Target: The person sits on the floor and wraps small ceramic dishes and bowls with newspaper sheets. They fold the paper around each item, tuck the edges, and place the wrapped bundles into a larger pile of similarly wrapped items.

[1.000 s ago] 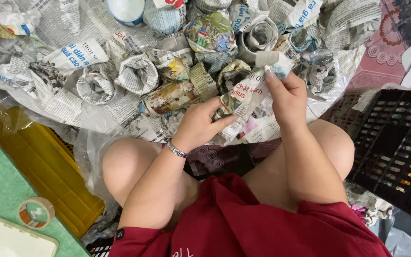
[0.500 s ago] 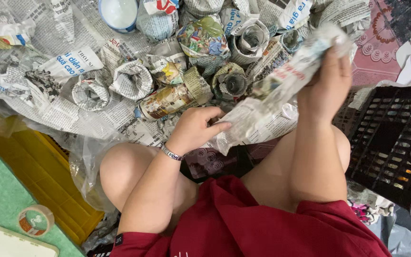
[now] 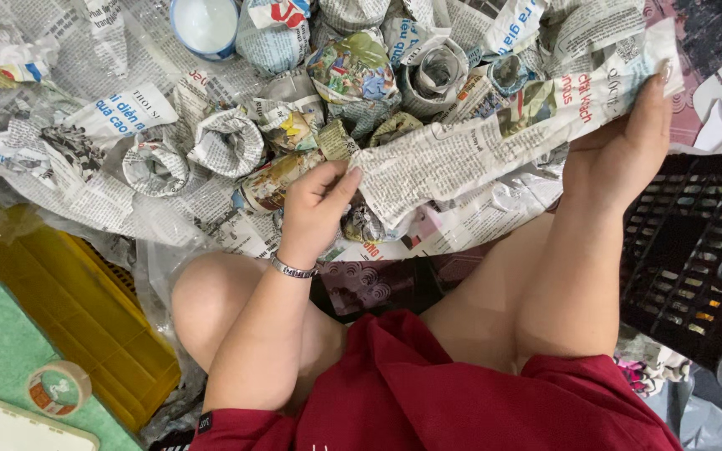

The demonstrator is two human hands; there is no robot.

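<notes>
left hand (image 3: 315, 209), right hand (image 3: 620, 146), stretched newspaper sheet (image 3: 470, 154)

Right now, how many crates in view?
2. A black crate at right beside the right hand; a yellow crate at lower left under plastic. Newspaper may hide others.

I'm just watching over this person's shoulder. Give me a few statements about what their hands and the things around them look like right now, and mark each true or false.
1. Both hands hold one sheet of newspaper stretched between them. True.
2. The left hand wears a bracelet at the wrist. True.
3. The right hand holds a roll of tape. False: the tape roll lies apart on the green surface.
4. The black crate is on the person's left. False: on their right.
5. Paper-wrapped bundles lie ahead. True.
</notes>
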